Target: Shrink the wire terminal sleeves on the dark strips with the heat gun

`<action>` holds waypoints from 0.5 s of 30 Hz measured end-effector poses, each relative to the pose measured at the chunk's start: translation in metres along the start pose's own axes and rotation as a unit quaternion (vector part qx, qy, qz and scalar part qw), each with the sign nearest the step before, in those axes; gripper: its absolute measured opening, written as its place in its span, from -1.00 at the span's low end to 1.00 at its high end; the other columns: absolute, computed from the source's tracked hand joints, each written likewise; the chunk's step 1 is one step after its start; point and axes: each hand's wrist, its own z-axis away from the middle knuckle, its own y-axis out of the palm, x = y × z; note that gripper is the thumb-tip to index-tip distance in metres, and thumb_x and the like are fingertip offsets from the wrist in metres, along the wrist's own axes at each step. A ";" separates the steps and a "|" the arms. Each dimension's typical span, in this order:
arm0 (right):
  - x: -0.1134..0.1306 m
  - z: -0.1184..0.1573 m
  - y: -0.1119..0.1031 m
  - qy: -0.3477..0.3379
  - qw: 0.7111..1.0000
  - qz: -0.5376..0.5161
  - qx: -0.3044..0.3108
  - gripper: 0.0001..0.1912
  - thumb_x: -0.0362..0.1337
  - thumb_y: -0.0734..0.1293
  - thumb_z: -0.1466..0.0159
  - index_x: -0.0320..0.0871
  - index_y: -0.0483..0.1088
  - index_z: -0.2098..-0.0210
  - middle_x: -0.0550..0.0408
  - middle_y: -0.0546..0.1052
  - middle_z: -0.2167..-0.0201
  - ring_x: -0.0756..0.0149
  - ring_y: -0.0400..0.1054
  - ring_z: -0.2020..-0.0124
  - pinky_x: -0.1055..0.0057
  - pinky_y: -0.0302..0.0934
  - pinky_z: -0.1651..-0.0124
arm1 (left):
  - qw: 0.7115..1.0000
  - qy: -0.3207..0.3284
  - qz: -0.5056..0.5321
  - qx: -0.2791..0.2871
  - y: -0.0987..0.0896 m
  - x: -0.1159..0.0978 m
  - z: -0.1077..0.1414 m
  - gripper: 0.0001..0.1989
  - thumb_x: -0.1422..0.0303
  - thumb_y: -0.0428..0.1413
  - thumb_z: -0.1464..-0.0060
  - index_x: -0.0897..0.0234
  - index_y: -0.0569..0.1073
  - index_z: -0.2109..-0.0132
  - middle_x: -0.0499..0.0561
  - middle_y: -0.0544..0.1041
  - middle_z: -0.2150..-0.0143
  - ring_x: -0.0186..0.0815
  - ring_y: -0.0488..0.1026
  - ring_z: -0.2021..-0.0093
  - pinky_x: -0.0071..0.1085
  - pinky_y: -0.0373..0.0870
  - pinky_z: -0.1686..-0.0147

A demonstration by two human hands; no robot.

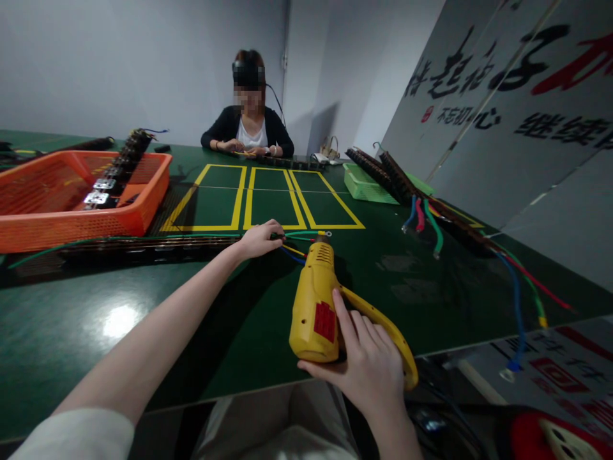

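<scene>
My right hand is wrapped round the handle of a yellow heat gun, whose nozzle points away from me. Just past the nozzle lies a ring terminal with a yellow sleeve, at the end of a green wire. My left hand is closed on a wire bundle where it leaves a long dark strip assembly. Yellow and blue wires come out from under its fingers towards the nozzle. The fingertips of the left hand are partly hidden.
An orange basket with a dark strip stands at the left. Yellow tape rectangles mark the green table. At the right, a light green basket bears strips with coloured wires. Across the table sits a person handling wires.
</scene>
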 end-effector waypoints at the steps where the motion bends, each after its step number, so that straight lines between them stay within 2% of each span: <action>1: 0.001 0.000 0.000 -0.001 1.000 -0.002 0.000 0.15 0.43 0.13 0.00 -0.29 -0.03 -0.31 -0.02 0.47 0.27 0.20 0.32 0.29 0.29 0.10 0.19 | 1.000 -0.004 -0.004 0.001 0.000 -0.001 0.000 -0.69 0.21 -0.05 0.01 0.25 0.45 0.20 0.02 0.41 0.04 -0.21 0.43 0.15 -0.33 0.32 0.15; 6: 0.008 -0.002 0.000 -0.017 1.000 -0.017 -0.005 0.14 0.43 0.14 0.01 -0.29 0.01 -0.29 -0.01 0.46 0.30 0.21 0.31 0.32 0.30 0.09 0.22 | 0.999 -0.030 0.033 0.004 -0.003 -0.005 0.002 -0.62 0.21 -0.20 -0.09 0.24 0.47 0.25 0.00 0.42 0.05 -0.19 0.41 0.09 -0.31 0.27 0.06; 12: 0.027 -0.008 0.005 -0.035 0.998 -0.055 -0.009 0.12 0.41 0.10 -0.04 -0.30 -0.03 -0.31 0.00 0.43 0.33 0.21 0.27 0.34 0.28 0.06 0.25 | 0.992 -0.061 0.106 -0.008 -0.005 -0.005 0.003 -0.40 -0.04 -0.29 -0.15 0.25 0.50 0.25 0.03 0.46 0.07 -0.19 0.41 0.10 -0.33 0.25 0.03; 15: 0.038 -0.011 0.008 -0.052 0.995 -0.081 -0.001 0.08 0.39 0.08 -0.07 -0.30 -0.05 -0.31 0.02 0.41 0.35 0.23 0.25 0.36 0.28 0.04 0.27 | 0.987 -0.077 0.136 -0.028 -0.003 -0.003 0.003 -0.35 -0.08 -0.32 -0.15 0.28 0.49 0.24 0.06 0.49 0.10 -0.18 0.41 0.10 -0.33 0.27 0.04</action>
